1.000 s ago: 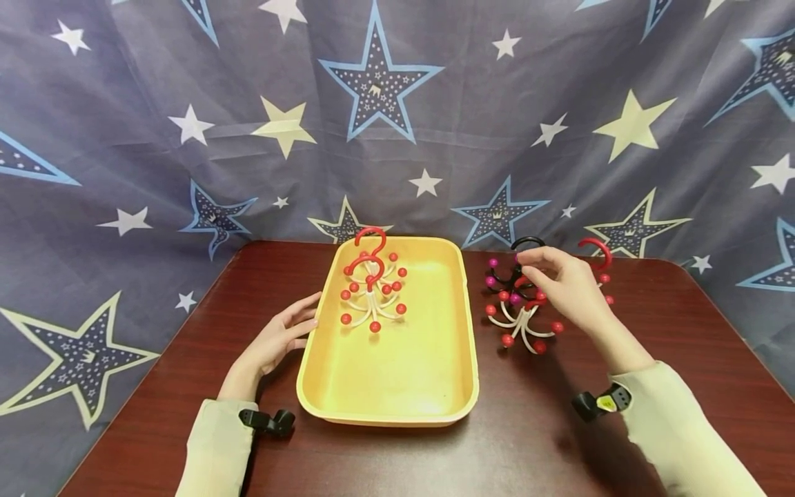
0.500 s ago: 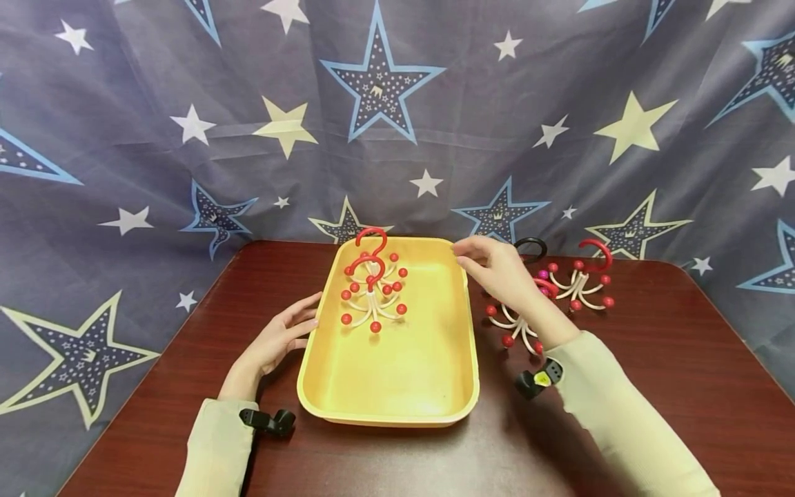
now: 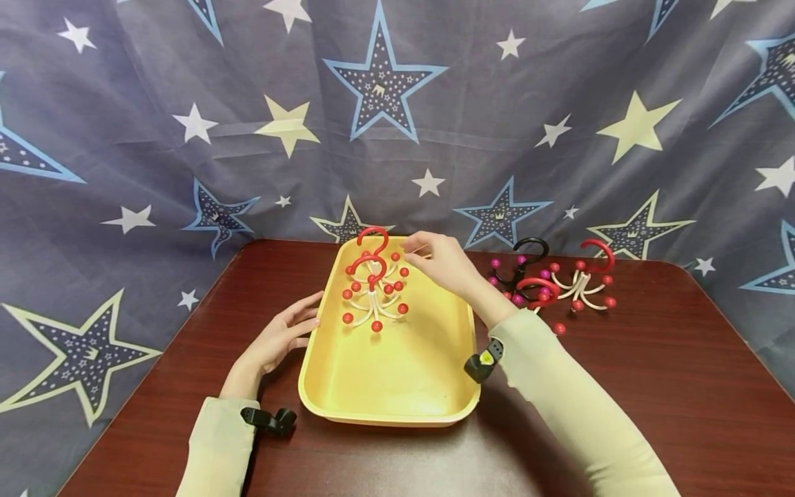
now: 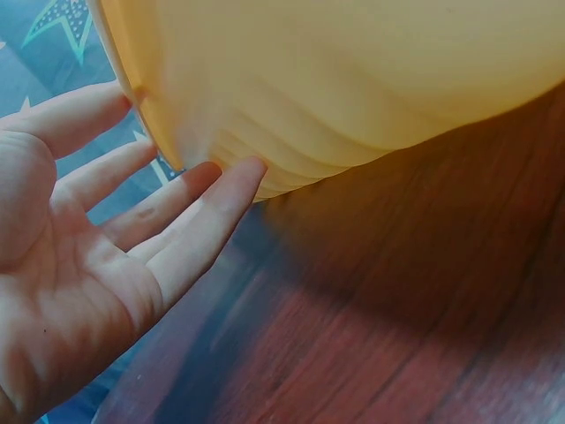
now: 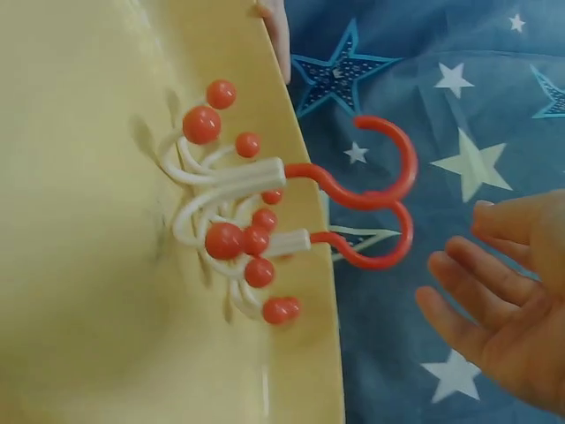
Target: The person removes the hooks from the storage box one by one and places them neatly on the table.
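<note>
Two claw-shaped hanging hooks stand in the yellow tray (image 3: 404,386), each with a red top hook and white curved arms tipped with red balls. The front white-and-red hook (image 3: 373,301) partly covers the rear white-and-red hook (image 3: 373,230). My right hand (image 3: 442,262) hovers over the tray's back part, just right of this pair. In the right wrist view, its fingers (image 5: 481,278) are spread, hold nothing, and stay apart from the red hook tops (image 5: 407,168). My left hand (image 3: 279,337) touches the tray's left side with extended fingers (image 4: 207,212).
Right of the tray stand a black hook with magenta balls (image 3: 531,243) and a white-and-red hook (image 3: 582,283). Another white-and-red hook (image 3: 539,283) is partly hidden by my right sleeve (image 3: 559,386). A star-patterned curtain (image 3: 397,166) hangs behind the dark wooden table (image 3: 671,373).
My right hand has moved left from the hooks on the table to above the tray, with nothing in its fingers. My left hand has stayed at the tray's side.
</note>
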`<action>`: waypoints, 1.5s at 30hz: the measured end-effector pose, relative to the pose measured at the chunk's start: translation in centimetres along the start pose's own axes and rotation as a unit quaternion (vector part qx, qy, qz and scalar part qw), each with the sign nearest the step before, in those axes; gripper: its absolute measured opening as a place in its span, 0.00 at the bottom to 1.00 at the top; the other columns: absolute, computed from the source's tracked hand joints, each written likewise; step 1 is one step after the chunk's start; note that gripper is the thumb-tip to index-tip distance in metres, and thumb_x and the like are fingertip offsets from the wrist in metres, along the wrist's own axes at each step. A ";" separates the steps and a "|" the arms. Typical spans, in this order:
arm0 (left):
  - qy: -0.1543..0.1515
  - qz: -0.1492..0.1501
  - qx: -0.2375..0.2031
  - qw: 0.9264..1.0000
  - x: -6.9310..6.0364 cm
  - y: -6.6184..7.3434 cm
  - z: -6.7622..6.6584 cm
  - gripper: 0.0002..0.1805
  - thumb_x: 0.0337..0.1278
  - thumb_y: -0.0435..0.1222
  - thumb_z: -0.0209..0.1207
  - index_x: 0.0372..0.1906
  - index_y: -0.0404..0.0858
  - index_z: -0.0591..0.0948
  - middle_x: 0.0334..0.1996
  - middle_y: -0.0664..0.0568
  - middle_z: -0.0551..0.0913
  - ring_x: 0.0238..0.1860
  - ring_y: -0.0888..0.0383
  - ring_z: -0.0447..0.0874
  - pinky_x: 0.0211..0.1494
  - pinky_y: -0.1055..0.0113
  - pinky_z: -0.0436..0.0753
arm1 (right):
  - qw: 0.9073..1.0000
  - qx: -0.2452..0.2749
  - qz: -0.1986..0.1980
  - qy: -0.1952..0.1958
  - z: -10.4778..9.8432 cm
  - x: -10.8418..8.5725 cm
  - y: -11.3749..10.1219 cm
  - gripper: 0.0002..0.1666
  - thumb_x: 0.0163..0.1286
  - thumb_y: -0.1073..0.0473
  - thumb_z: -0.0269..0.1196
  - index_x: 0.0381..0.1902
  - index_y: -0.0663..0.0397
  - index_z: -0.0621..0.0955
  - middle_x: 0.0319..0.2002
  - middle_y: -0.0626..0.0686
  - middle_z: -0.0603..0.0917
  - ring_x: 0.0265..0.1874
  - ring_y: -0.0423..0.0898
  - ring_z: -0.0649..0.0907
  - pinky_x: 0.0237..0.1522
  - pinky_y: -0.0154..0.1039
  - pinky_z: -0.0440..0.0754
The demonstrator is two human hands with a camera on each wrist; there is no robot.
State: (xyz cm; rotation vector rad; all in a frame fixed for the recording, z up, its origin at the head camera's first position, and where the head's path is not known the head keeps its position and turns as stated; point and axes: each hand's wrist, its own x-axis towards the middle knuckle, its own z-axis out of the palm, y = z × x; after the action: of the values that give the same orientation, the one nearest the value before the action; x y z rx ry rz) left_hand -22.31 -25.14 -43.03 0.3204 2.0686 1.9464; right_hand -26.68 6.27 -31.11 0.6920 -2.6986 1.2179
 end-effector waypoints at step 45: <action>-0.001 0.004 -0.006 1.000 0.1 -0.1 0.1 0.32 0.62 0.35 0.52 0.69 0.42 0.56 0.61 0.32 0.63 0.50 0.53 0.78 0.44 0.58 0.81 | 0.998 0.042 -0.028 0.049 1.4 -0.9 -2.2 0.09 0.64 0.60 0.59 0.43 0.51 0.79 0.33 0.49 0.82 0.32 0.42 0.80 0.27 0.32 0.77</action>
State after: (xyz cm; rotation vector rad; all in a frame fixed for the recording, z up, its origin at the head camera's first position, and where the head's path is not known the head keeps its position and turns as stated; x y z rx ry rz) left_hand -22.38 -25.01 -43.13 0.3279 2.0575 1.9610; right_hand -24.77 4.26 -30.76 0.6924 -2.5446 1.3221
